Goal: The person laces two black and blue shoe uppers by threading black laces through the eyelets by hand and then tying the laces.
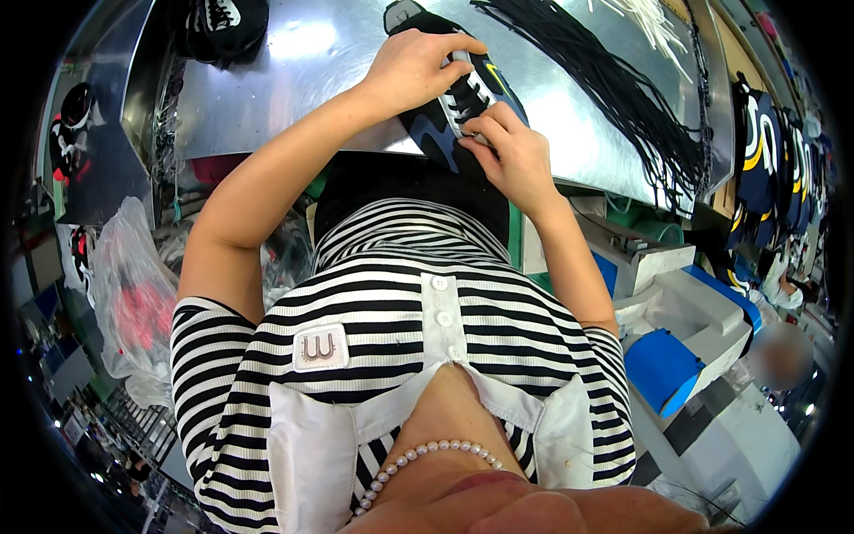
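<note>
A black shoe upper (432, 135) with blue-grey panels, a yellow-edged mark and white eyelet loops lies on the metal table, its near end over the front edge. My left hand (418, 67) is across its far part, thumb and fingers closed around a pale piece at the top of the lacing. At the near end of the eyelet row, my right hand (511, 151) pinches with thumb and forefinger at the white edging. Its fingertips hide whether a lace is between them. Dark lacing (461, 96) shows between the white loops.
Long black laces (614, 98) spread over the right of the table (294, 102), with white laces (654, 27) behind. Another black shoe (222, 31) sits at the far left. Dark uppers (763, 160) hang at right. Below stand a blue-and-white machine (663, 365) and, left, a clear plastic bag (133, 294).
</note>
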Tool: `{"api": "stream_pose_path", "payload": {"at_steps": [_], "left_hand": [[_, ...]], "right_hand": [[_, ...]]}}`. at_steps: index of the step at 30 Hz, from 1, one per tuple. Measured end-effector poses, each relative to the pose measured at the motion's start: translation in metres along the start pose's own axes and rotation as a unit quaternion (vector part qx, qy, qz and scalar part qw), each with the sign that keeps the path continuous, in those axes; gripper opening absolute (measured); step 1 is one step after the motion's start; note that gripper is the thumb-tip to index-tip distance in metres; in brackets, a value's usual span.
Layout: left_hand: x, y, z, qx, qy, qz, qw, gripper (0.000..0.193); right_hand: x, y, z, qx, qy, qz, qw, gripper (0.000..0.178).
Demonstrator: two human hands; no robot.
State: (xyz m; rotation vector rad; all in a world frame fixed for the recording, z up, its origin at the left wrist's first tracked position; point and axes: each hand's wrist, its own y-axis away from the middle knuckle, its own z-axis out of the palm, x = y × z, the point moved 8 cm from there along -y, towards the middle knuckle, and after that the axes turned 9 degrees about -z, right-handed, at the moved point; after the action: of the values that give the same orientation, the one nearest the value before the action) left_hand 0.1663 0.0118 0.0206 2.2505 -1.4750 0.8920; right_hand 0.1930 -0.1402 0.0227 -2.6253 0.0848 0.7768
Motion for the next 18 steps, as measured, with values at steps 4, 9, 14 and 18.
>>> {"api": "stream_pose_path", "payload": {"at_steps": [4,9,14,18], "left_hand": [[0.006,0.004,-0.003,0.024,-0.037,0.038,0.998,0.03],[0.005,0.008,-0.006,0.019,-0.014,0.099,0.995,0.033],[0.004,0.007,-0.006,-0.007,0.028,0.102,0.994,0.034],[0.004,0.004,-0.007,-0.027,0.098,0.097,0.99,0.034]], "right_hand": [[-0.004,-0.005,0.0,-0.002,0.03,-0.015,0.999,0.014],[0.012,0.0,0.004,-0.002,-0.125,0.018,0.992,0.013],[0.024,0.006,0.004,0.036,-0.243,0.032,0.969,0.011],[0.028,0.01,-0.001,0.041,-0.281,0.053,0.957,0.01]]}}
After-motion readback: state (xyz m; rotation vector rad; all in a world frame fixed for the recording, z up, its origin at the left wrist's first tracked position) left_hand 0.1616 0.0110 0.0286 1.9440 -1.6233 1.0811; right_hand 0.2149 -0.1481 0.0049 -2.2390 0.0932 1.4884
